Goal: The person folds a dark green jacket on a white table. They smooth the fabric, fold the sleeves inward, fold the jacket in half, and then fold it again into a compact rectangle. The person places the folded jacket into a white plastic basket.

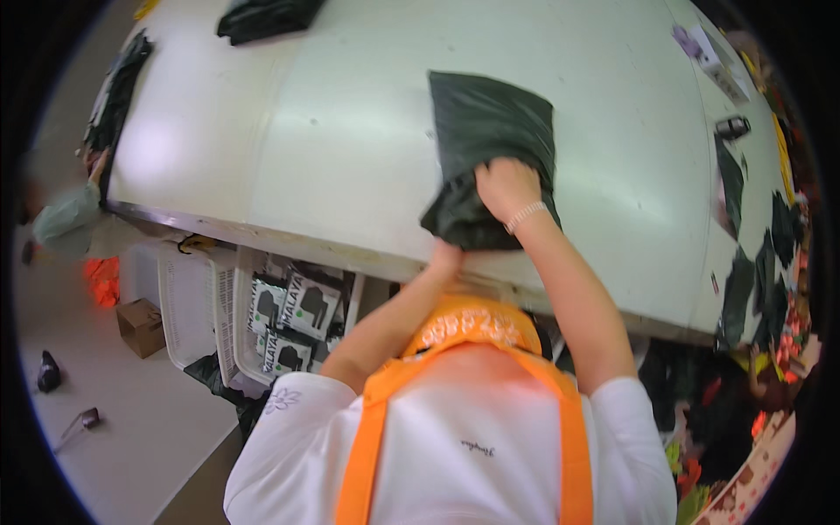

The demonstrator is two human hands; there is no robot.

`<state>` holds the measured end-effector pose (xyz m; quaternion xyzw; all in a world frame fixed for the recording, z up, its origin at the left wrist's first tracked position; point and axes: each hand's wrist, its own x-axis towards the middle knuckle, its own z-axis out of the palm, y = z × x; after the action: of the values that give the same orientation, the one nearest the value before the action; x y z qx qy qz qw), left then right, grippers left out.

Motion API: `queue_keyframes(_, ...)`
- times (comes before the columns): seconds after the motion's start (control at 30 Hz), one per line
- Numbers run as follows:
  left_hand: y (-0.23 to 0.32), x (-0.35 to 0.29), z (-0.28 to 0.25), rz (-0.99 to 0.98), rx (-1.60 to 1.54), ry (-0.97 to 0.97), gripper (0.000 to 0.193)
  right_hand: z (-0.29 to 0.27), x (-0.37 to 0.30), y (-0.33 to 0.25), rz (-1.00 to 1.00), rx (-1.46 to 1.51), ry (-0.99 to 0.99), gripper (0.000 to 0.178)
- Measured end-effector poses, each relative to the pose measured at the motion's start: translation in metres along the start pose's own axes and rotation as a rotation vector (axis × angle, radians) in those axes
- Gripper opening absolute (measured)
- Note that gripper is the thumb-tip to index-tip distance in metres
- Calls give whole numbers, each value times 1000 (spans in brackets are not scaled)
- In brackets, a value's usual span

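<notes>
A dark, slightly shiny folded garment (494, 114) lies on the white table in front of me. Its far part is flat, while the near part is bunched and wrinkled. My right hand (509, 188) is curled down onto the bunched part, with the fingers closed in the fabric. Close to the table's front edge, my left hand (447, 255) is at the garment's near edge. The fabric hides the left fingers.
White plastic baskets (249, 337) stand below the table's front edge, one holding several printed packages (311, 302). More dark garments lie at the far left (267, 16) and along the right side (737, 293). Another person's sleeve (68, 220) shows at the left end.
</notes>
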<state>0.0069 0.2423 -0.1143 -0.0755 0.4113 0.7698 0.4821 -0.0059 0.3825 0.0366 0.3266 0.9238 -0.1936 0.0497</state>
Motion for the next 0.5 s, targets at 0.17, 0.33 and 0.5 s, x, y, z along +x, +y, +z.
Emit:
queue_keyframes(0.17, -24, 10, -17, 85, 892, 133, 61, 42, 21, 32, -56, 201, 72, 66)
queue_keyframes(0.33, -1, 0, 10, -5, -207, -19, 47, 49, 4, 14, -130, -23, 267, 62)
queue_keyframes(0.5, -10, 10, 10, -95, -74, 127, 46, 79, 29, 32, -135, 147, 52, 56)
